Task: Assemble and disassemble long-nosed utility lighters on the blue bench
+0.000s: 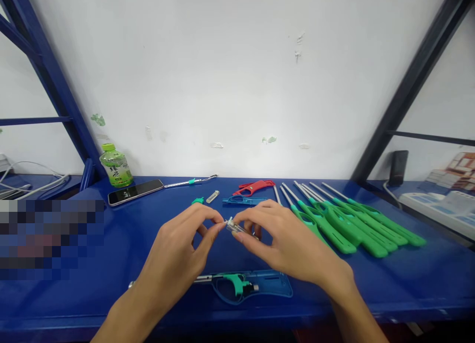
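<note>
Head view: the right hand (267, 229) is gripping a small clear canister (237, 227) between its thumb and index finger, above the middle of the blue desk (137, 229). The canister is lying slantwise in that grip, its pale valve end pointing toward the left hand (185, 239) and its body running back under the right fingers, which are partly covering it. The left thumb and index finger are closing tip to tip just beside the valve end; they are seemingly pinching something tiny there, though it is too small to tell whether this is part of the valve or a separate bit.

Nearer the person, below both hands, a blue half-shell (274, 283) is lying with a teal trigger (234, 283) and a metal tube (203, 279) resting in it, the left forearm crossing in front of the tube. Beyond the hands, a second clear canister (213, 197) is lying near a blue shell piece (243, 200), with a red shell (256, 186) sitting just behind that piece. To the right, green-handled lighters (352, 224) are lying side by side, their metal barrels pointing toward the wall.
</note>
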